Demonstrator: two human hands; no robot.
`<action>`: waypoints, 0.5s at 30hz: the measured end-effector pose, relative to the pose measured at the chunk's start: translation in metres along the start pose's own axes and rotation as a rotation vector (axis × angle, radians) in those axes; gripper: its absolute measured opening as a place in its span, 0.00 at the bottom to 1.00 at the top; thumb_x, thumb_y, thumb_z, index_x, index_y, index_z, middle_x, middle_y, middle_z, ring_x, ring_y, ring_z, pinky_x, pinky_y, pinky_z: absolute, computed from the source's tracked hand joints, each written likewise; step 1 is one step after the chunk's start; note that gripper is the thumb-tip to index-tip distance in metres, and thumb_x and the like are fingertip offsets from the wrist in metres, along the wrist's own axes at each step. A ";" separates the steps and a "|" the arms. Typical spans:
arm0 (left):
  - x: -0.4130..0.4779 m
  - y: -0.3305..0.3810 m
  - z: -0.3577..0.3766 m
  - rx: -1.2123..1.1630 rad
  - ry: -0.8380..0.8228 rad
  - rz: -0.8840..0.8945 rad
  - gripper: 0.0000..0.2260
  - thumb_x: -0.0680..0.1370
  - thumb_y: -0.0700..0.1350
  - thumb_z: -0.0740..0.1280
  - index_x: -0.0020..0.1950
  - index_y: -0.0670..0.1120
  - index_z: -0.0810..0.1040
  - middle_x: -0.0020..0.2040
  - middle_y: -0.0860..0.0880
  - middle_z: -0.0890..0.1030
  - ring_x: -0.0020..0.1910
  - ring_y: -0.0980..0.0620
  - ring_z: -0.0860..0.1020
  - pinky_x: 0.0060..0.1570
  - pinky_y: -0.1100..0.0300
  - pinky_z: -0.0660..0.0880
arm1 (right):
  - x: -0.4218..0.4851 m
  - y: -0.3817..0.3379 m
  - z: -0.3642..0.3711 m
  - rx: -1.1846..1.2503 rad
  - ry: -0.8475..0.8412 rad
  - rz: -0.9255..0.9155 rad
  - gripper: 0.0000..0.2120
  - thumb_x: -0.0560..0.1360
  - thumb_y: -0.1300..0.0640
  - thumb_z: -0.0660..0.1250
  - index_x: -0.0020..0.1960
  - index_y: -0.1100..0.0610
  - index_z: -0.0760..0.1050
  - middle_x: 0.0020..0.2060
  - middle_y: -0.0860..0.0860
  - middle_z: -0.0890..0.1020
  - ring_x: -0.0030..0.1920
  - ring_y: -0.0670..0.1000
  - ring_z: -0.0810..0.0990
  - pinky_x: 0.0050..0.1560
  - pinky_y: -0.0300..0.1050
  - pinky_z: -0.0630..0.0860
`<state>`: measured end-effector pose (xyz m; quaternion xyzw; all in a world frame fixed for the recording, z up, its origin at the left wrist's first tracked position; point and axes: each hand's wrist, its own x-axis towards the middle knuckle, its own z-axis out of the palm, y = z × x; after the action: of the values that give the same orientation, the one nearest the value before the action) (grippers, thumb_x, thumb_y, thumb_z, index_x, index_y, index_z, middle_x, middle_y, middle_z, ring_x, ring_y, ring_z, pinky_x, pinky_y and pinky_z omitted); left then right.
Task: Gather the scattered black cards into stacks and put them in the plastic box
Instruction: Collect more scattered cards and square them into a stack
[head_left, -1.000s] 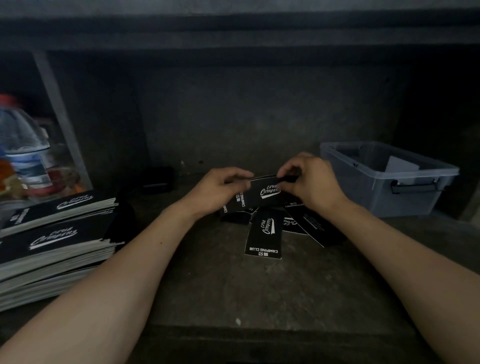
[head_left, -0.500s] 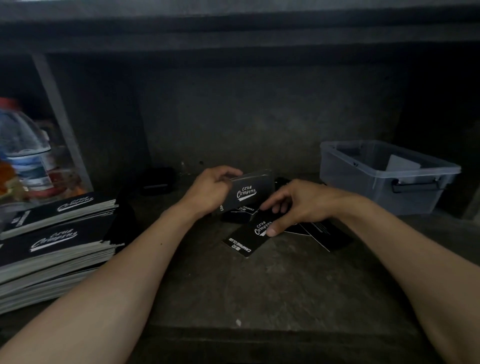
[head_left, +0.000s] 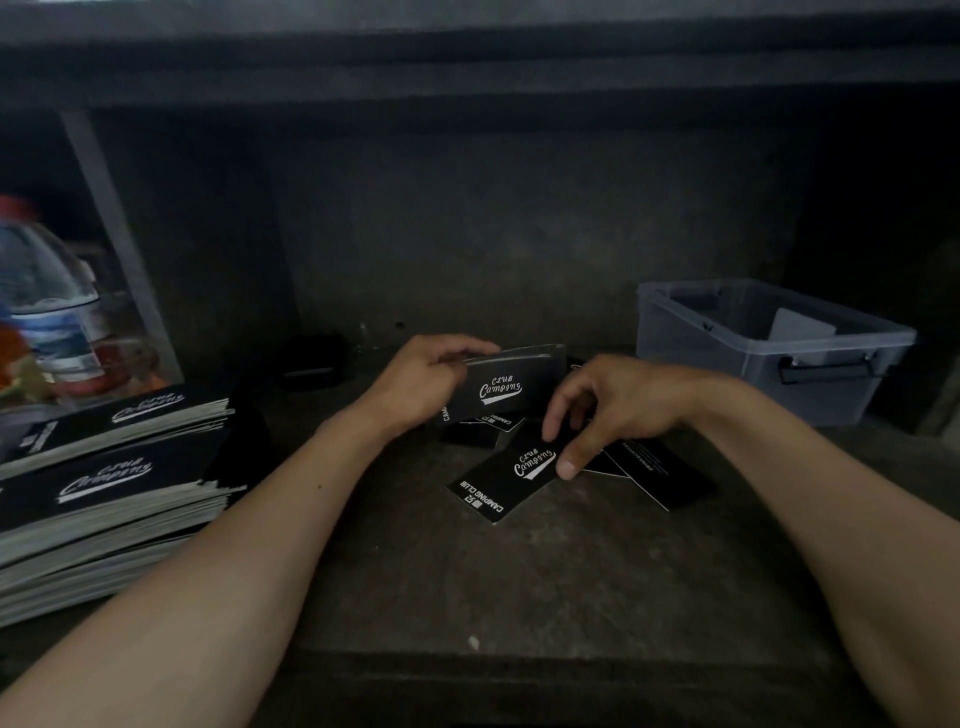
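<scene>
Two bare forearms reach in from the lower corners over a dark, dim shelf (head_left: 519, 587), meeting near its middle. Largest of the things around them is the pile of black booklets (head_left: 104, 499) at the left edge, well apart from both hands, with a water bottle (head_left: 47, 301) behind it. At the right rear stands the plastic box (head_left: 769, 348), clear-walled with a dark handle on its front, lid off, and something pale inside; it sits behind and to the right of the right wrist, not touching it.

Between the hands lie the scattered cards (head_left: 660, 473), black with white lettering, overlapping in a loose heap on the shelf. The left hand (head_left: 421, 379) is curled closed around a small stack of cards (head_left: 511, 384), thumb on top and fingers underneath, holding it tilted on edge just above the heap with the printed face toward the camera. The right hand (head_left: 613, 405) hangs palm down just beside that stack, fingers bent and partly spread; its thumb and forefinger pinch the far end of a single card (head_left: 501, 480), which slants toward the camera. Whether the near end of that card rests on the shelf or is lifted clear is hard to tell in this light.
</scene>
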<state>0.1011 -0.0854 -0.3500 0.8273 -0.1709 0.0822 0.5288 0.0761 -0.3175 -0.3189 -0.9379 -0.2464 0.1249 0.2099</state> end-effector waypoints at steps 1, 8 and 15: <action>0.000 0.001 0.000 0.001 0.001 0.003 0.22 0.76 0.26 0.59 0.60 0.45 0.82 0.52 0.44 0.85 0.47 0.53 0.82 0.44 0.68 0.78 | 0.000 0.000 0.000 0.027 -0.003 0.002 0.24 0.58 0.47 0.82 0.52 0.41 0.81 0.50 0.44 0.82 0.50 0.43 0.79 0.48 0.36 0.73; -0.004 0.007 -0.001 0.101 -0.014 0.001 0.19 0.79 0.34 0.60 0.62 0.49 0.83 0.56 0.51 0.84 0.52 0.57 0.82 0.55 0.63 0.78 | 0.009 0.006 0.002 0.065 0.224 -0.009 0.22 0.60 0.52 0.82 0.52 0.47 0.83 0.43 0.43 0.83 0.39 0.37 0.79 0.41 0.31 0.72; -0.005 0.000 -0.003 0.213 -0.068 0.127 0.17 0.77 0.40 0.73 0.65 0.48 0.81 0.58 0.53 0.84 0.56 0.59 0.81 0.58 0.68 0.75 | 0.023 0.013 0.006 0.109 0.681 0.014 0.21 0.59 0.57 0.83 0.48 0.53 0.80 0.42 0.48 0.83 0.39 0.44 0.81 0.44 0.35 0.77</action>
<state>0.0961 -0.0815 -0.3503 0.8686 -0.2311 0.1049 0.4255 0.0992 -0.3141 -0.3336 -0.9148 -0.1489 -0.1810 0.3290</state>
